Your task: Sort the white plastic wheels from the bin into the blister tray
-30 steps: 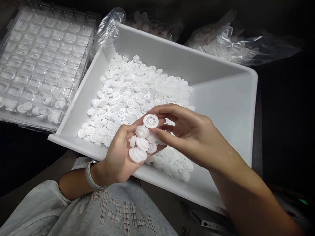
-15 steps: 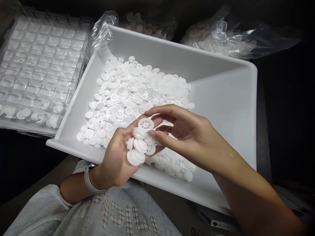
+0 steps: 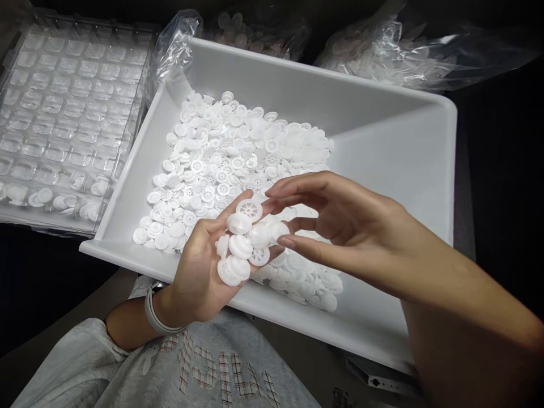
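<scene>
My left hand point(image 3: 204, 272) is cupped palm up over the near edge of a white bin point(image 3: 382, 153) and holds several small white plastic gears point(image 3: 244, 241). A spoked gear point(image 3: 249, 209) sits at its fingertips. My right hand point(image 3: 340, 221) hovers just to the right of them, fingers apart and slightly curled, its thumb and forefinger close to the gears and nothing gripped. The bin holds a large heap of the same white gears point(image 3: 238, 153).
A clear plastic blister tray point(image 3: 63, 102) with many pockets lies to the left; a few gears point(image 3: 63, 198) sit in its near row. Clear plastic bags of white parts point(image 3: 403, 56) lie behind the bin. A grey wristband point(image 3: 153, 311) is on my left wrist.
My right hand has drawn slightly right and away from the gears in my left palm, its fingers opening. The left hand stays almost still with its handful.
</scene>
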{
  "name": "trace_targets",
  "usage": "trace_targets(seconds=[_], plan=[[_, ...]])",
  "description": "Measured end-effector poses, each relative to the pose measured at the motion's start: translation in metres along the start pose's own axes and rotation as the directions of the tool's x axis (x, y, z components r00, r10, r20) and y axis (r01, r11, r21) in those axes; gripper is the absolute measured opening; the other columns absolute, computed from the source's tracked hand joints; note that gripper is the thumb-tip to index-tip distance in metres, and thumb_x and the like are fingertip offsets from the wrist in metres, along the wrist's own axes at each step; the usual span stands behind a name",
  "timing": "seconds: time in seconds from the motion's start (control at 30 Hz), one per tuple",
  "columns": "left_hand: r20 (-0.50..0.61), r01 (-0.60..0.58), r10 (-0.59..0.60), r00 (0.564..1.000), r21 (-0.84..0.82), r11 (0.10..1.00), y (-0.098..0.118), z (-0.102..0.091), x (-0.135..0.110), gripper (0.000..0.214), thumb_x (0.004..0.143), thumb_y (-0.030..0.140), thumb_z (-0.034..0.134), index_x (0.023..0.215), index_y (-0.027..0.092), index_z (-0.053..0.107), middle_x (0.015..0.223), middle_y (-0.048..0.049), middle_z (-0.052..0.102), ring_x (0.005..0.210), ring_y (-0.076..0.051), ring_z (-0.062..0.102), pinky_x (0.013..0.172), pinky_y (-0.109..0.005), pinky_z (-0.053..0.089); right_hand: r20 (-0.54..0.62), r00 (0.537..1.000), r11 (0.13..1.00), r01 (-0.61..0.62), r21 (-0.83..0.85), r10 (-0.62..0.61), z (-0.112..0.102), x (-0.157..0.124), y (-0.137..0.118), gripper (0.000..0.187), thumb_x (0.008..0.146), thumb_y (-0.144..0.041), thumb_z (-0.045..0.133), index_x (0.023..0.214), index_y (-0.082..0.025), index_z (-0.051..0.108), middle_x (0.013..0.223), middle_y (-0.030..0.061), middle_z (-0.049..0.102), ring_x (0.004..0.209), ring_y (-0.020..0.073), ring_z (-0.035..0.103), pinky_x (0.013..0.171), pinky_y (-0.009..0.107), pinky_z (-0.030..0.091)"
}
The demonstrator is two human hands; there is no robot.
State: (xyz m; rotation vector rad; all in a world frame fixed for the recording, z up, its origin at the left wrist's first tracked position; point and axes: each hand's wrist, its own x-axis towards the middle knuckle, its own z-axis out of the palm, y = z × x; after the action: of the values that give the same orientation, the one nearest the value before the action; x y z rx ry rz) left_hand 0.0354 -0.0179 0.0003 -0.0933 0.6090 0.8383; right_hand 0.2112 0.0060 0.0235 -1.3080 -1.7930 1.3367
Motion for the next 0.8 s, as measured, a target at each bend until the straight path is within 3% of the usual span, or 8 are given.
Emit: trace_targets(seconds=[0.17,0.3,0.43,0.67,0.8], plan=[[-0.012,-0.005,0.004,1.0,-0.008,1.0,0.0015,0.0,-0.0006,0.047,0.089,0.03,0.045,0.135,0.023,0.055,0.127,-0.004,0.067,0.122,-0.025,0.062,0.109,-0.044,0.045,0.054,0.997,0.986,0.07,-0.153,-0.062,-0.0056,-0.004,0.0025,0.028,0.082,-0.032,0.072,0.109,-0.036,0.065,0.117,0.0007,0.058,0.113,0.0185,0.059,0.081,0.027,0.062],[-0.04,-0.001,0.0,0.999,-0.032,0.999,0.0016,0.0007,-0.001,0.045,0.09,0.03,0.045,0.133,0.023,0.056,0.124,-0.0023,0.069,0.121,-0.023,0.062,0.106,-0.04,0.048,0.052,0.999,0.987,0.021,-0.158,-0.013,-0.0051,-0.0023,0.0061,0.028,0.081,-0.038,0.072,0.108,-0.037,0.065,0.112,0.0,0.059,0.106,0.0169,0.061,0.081,0.029,0.062],[-0.017,-0.009,0.008,1.0,-0.04,0.999,0.0012,-0.0001,-0.0012,0.049,0.09,0.029,0.044,0.138,0.022,0.051,0.129,-0.0032,0.067,0.128,-0.023,0.057,0.11,-0.04,0.044,0.055,0.999,0.988,0.011,-0.152,-0.002,-0.0031,-0.0018,0.0047,0.022,0.082,-0.033,0.07,0.105,-0.032,0.068,0.104,0.0001,0.066,0.098,0.0171,0.064,0.078,0.031,0.06],[-0.003,0.005,-0.005,1.0,-0.042,0.999,0.0027,-0.0014,-0.003,0.052,0.091,0.03,0.044,0.142,0.023,0.047,0.133,-0.0045,0.064,0.127,-0.024,0.058,0.112,-0.044,0.042,-0.135,0.986,0.978,0.07,-0.195,-0.098,-0.0046,0.0007,0.0058,0.016,0.082,-0.029,0.069,0.098,-0.028,0.066,0.091,0.0002,0.068,0.075,0.0146,0.063,0.062,0.03,0.054],[-0.012,0.004,-0.005,1.0,-0.058,0.998,0.0046,-0.0013,-0.003,0.053,0.091,0.03,0.043,0.143,0.024,0.046,0.131,-0.0052,0.065,0.128,-0.02,0.057,0.11,-0.039,0.044,-0.168,0.982,0.987,0.067,-0.143,-0.091,-0.0018,0.0012,0.0066,0.02,0.08,-0.028,0.071,0.099,-0.028,0.064,0.092,-0.0004,0.067,0.077,0.0144,0.065,0.065,0.03,0.057]])
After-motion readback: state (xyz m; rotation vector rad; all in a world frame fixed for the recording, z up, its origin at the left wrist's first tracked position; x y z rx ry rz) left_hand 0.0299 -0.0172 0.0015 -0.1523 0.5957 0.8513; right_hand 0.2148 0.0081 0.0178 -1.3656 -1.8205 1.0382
